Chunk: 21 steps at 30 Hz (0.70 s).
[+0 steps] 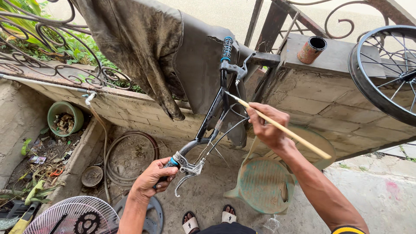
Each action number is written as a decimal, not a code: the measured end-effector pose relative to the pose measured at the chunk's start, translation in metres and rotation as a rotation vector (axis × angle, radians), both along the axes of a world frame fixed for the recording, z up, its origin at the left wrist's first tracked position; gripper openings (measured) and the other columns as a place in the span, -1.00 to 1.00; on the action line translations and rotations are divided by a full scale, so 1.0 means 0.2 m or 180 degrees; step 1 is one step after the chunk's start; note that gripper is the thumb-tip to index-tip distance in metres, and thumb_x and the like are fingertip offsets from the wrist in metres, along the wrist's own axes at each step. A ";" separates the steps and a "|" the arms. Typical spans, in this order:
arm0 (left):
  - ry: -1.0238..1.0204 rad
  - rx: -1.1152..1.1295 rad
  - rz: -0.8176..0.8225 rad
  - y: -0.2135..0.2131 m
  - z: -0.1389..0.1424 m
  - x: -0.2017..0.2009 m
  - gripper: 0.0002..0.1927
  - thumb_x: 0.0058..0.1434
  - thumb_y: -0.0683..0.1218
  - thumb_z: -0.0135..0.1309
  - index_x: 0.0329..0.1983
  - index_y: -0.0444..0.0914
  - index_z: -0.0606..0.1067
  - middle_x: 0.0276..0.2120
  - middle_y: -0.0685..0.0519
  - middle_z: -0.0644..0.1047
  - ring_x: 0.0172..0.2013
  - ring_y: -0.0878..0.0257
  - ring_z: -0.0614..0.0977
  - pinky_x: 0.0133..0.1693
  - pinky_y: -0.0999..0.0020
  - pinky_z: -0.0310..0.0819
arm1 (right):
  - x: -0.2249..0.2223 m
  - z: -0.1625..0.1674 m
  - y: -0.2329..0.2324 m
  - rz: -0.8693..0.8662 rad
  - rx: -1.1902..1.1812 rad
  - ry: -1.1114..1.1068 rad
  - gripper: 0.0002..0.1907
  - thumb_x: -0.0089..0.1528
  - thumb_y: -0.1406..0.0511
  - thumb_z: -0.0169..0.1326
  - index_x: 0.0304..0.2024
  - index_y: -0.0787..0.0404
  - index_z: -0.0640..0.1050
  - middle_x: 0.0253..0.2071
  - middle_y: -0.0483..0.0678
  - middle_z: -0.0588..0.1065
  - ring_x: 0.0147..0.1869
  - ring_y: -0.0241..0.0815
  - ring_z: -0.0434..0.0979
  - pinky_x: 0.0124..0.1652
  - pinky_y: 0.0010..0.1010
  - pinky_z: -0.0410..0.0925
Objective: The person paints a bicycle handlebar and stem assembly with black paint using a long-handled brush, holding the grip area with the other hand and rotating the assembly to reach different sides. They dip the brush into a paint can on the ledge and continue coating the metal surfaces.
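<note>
head view shows the left hand clamped on the near grip of a black bicycle handlebar leaning on the concrete wall, right hand pinching a thin wooden stick at its cables, work apparently midway.

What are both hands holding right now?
Left hand: closed around the handlebar grip.
Right hand: closed, holding a thin brush.

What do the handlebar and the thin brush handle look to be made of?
The handlebar looks like metal tubing with glossy black paint, judging by its sheen. The brush handle in the right hand looks like bare pale wood or bamboo, matte and tan.
</note>
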<state>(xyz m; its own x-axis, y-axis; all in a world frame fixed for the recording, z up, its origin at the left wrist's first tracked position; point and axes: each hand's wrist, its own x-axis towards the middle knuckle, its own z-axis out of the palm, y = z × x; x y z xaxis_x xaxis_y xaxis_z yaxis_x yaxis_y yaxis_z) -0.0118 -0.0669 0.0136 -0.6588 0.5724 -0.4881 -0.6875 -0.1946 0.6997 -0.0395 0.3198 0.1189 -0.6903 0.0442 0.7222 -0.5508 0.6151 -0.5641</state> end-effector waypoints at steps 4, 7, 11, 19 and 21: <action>0.0004 -0.0014 -0.0003 0.00 0.01 0.01 -0.72 0.13 -0.16 0.28 -0.11 -0.28 0.52 -0.61 0.15 0.42 -0.81 0.50 0.22 -0.78 0.57 0.00 | -0.04 -0.03 -0.05 -0.0123 0.0396 0.0379 -0.84 0.28 0.42 0.25 -0.08 0.33 0.65 -0.23 0.10 0.65 -0.28 -0.15 0.68 -0.32 -0.40 0.50; -0.0012 -0.0016 0.0006 0.00 0.02 0.02 -0.73 0.13 -0.16 0.28 -0.12 -0.27 0.52 -0.61 0.16 0.42 -0.81 0.50 0.21 -0.78 0.57 0.00 | -0.05 -0.04 -0.07 -0.0111 0.0605 0.0372 -0.83 0.27 0.41 0.27 -0.08 0.32 0.65 -0.22 0.10 0.65 -0.27 -0.12 0.70 -0.31 -0.39 0.52; -0.0012 -0.0061 0.0049 0.00 0.03 0.02 -0.73 0.13 -0.16 0.28 -0.13 -0.28 0.52 -0.61 0.14 0.43 -0.80 0.49 0.21 -0.77 0.56 0.00 | -0.06 -0.03 -0.08 0.0075 0.0536 0.0329 -0.84 0.29 0.43 0.24 -0.07 0.30 0.65 -0.20 0.08 0.66 -0.28 -0.16 0.71 -0.30 -0.44 0.56; 0.0038 -0.0101 0.0042 0.00 0.04 0.02 -0.74 0.13 -0.15 0.28 -0.14 -0.27 0.52 -0.61 0.15 0.42 -0.80 0.49 0.22 -0.77 0.56 0.00 | -0.08 0.02 -0.09 -0.0035 0.0815 0.0387 -0.86 0.28 0.42 0.26 -0.10 0.29 0.65 -0.23 0.06 0.65 -0.31 -0.16 0.69 -0.33 -0.40 0.53; 0.0020 -0.0102 0.0029 0.00 0.04 0.03 -0.74 0.12 -0.15 0.28 -0.14 -0.26 0.52 -0.62 0.15 0.42 -0.80 0.49 0.21 -0.77 0.56 0.00 | -0.09 0.03 -0.09 -0.0070 0.0790 0.0488 -0.85 0.29 0.42 0.26 -0.08 0.27 0.64 -0.21 0.04 0.64 -0.29 -0.16 0.69 -0.32 -0.41 0.53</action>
